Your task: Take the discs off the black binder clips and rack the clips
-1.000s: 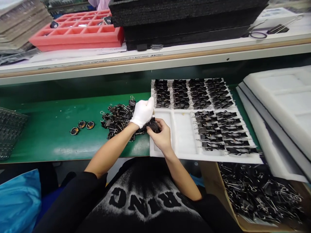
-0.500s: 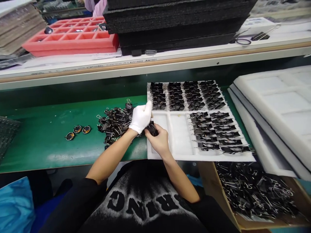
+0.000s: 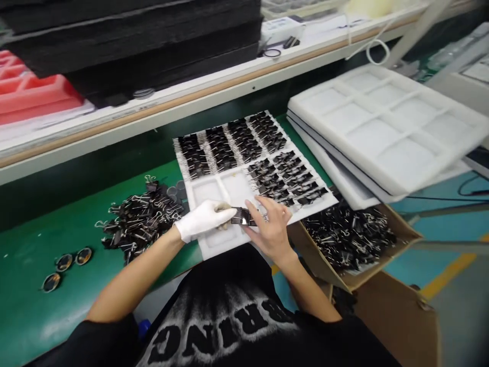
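My left hand [image 3: 208, 218], in a white glove, pinches the left end of a short row of black binder clips [image 3: 241, 216]. At the row's right end are the thumb and fingers of my bare right hand [image 3: 270, 224]. The clips are held over the front of a white foam tray [image 3: 210, 248]. Rows of clipped black pieces [image 3: 221, 148] fill its back compartments and the front right ones. Left of the tray lies a loose pile of black binder clips [image 3: 143, 219], with several grey discs [image 3: 176, 191] beside it.
Three round pieces [image 3: 64, 262] lie on the green table [image 3: 23, 285]. White foam trays [image 3: 382, 127] are stacked at the right, above a cardboard box [image 3: 328, 265] of binder clips [image 3: 351, 237]. Black foam [image 3: 153, 46] and a red tray [image 3: 34, 94] stand on the shelf.
The view has swung to the right. My hands have moved from beside the clip pile to over the tray's front, and the held clips now show between them.
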The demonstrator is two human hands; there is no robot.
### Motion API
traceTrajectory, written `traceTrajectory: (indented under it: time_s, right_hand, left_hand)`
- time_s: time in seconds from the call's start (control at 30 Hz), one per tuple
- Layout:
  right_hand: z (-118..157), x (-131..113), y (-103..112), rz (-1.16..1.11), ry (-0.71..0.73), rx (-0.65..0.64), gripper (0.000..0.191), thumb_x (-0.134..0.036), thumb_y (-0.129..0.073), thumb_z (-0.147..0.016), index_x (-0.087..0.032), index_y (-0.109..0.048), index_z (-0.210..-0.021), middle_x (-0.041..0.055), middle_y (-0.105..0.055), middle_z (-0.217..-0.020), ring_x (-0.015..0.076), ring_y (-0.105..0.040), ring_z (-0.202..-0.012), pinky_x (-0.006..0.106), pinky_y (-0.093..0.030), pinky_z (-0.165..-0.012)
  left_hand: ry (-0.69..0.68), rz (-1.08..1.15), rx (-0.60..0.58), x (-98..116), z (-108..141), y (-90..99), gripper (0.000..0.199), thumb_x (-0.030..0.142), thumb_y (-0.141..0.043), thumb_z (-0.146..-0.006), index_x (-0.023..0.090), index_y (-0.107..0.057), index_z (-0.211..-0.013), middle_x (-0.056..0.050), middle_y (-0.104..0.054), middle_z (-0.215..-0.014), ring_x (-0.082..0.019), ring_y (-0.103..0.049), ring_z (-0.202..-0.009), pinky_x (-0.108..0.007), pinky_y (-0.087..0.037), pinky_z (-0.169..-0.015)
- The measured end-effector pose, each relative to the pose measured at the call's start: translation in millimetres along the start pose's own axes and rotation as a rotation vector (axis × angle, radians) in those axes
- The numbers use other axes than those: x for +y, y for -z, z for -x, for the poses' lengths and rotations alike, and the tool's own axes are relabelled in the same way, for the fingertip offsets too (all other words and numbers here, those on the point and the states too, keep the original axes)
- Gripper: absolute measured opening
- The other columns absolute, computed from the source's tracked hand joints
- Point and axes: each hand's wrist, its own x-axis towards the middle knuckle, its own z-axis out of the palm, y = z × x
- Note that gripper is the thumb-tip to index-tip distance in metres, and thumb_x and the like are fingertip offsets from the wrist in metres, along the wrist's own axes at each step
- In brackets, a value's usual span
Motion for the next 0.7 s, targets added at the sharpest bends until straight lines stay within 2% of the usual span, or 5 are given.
traceTrajectory:
  time_s: [0.13,0.23,0.3,0.43,0.7]
  right_hand:
    - [45.5,21.9,18.2,-0.127,-0.454,0.096,0.091,-0.059,-0.079,-0.083,-0.024,-0.038,-0.156,0.0196,-0.050,-0.140,0.0379,-0.051,-0.131,0.056,-0.045,-0.104]
    - [68.9,42.3,16.7,-0.258,-0.800,0.220,0.059,-0.051,-0.071,-0.092,-0.022,-0.055,-0.141,0.0118,-0.063,-0.115,0.0274,-0.062,-0.107,0.047,-0.052,-0.095]
    - [75.1,55.0,10.8,-0.312,-0.902,0.225,0.042,-0.047,-0.067,-0.095,-0.021,-0.064,-0.128,0.0064,-0.068,-0.097,0.0223,-0.065,-0.090,0.042,-0.054,-0.089]
    - [72.8,72.9,4.2,-0.221,-0.873,0.260,0.034,-0.046,-0.066,-0.096,-0.019,-0.074,-0.115,0.0037,-0.064,-0.084,0.0196,-0.062,-0.077,0.038,-0.053,-0.079]
    - [70.7,88.5,20.9,-0.102,-0.732,0.215,0.030,-0.045,-0.067,-0.097,-0.019,-0.080,-0.104,0.0027,-0.063,-0.078,0.0192,-0.063,-0.071,0.038,-0.046,-0.078]
  left_hand:
    - [-0.188,-0.152,0.234,7.8,-25.2,-55.4,0.035,0.049,-0.057,-0.100,0.020,-0.071,-0.113,-0.007,-0.078,-0.103,-0.023,-0.073,-0.091,-0.037,-0.059,-0.082]
    - [-0.388,-0.394,0.398,8.1,-43.2,-98.2,0.036,0.045,-0.053,-0.104,0.021,-0.066,-0.127,-0.010,-0.077,-0.116,-0.027,-0.074,-0.103,-0.042,-0.059,-0.092]
    - [-0.438,-0.573,0.485,6.0,-53.1,-119.1,0.039,0.046,-0.048,-0.107,0.019,-0.065,-0.130,-0.012,-0.076,-0.116,-0.027,-0.074,-0.104,-0.042,-0.059,-0.091]
    - [-0.431,-0.867,0.511,3.3,-61.4,-136.8,0.037,0.046,-0.042,-0.109,0.019,-0.068,-0.114,-0.010,-0.074,-0.099,-0.025,-0.071,-0.091,-0.039,-0.054,-0.078]
    - [-0.436,-1.176,0.491,14.8,-61.3,-134.0,0.036,0.048,-0.046,-0.107,0.020,-0.067,-0.098,-0.012,-0.067,-0.092,-0.029,-0.062,-0.087,-0.041,-0.037,-0.071]
